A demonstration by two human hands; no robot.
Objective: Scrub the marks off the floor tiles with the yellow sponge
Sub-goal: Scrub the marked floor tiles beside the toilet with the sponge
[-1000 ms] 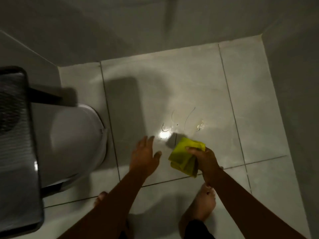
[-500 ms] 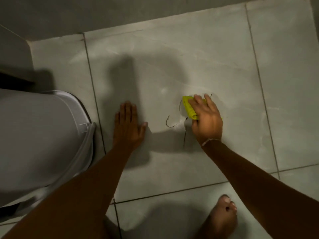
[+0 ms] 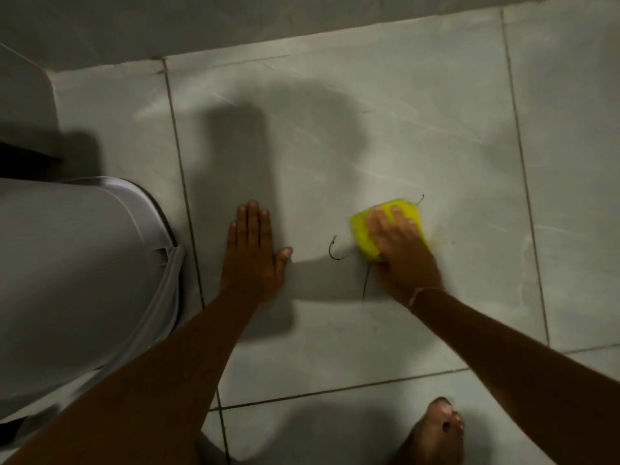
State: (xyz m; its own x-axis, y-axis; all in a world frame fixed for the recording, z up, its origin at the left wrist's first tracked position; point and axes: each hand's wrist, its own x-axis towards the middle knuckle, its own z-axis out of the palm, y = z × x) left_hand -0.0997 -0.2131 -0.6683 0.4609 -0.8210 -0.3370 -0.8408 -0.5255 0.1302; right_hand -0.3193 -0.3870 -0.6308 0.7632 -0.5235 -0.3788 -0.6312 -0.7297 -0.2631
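The yellow sponge (image 3: 364,234) lies flat on a pale grey floor tile (image 3: 335,146), pressed down under my right hand (image 3: 399,250), whose fingers spread over its top. Thin dark marks show on the tile: a hook-shaped mark (image 3: 333,250) just left of the sponge, a straight line (image 3: 366,283) below it and a small tip (image 3: 421,198) past its far right corner. My left hand (image 3: 253,253) rests palm down on the same tile, left of the marks, fingers slightly apart and holding nothing.
A white toilet bowl (image 3: 84,280) fills the left side, close to my left forearm. A grey wall (image 3: 235,21) runs along the top. My bare foot (image 3: 436,431) stands on the tile at the bottom right. Dark grout lines cross the floor.
My right hand brought the sponge down from mid-air onto the tile and now presses it flatter, slid slightly right. My left hand settled flat on the floor. The view moved closer.
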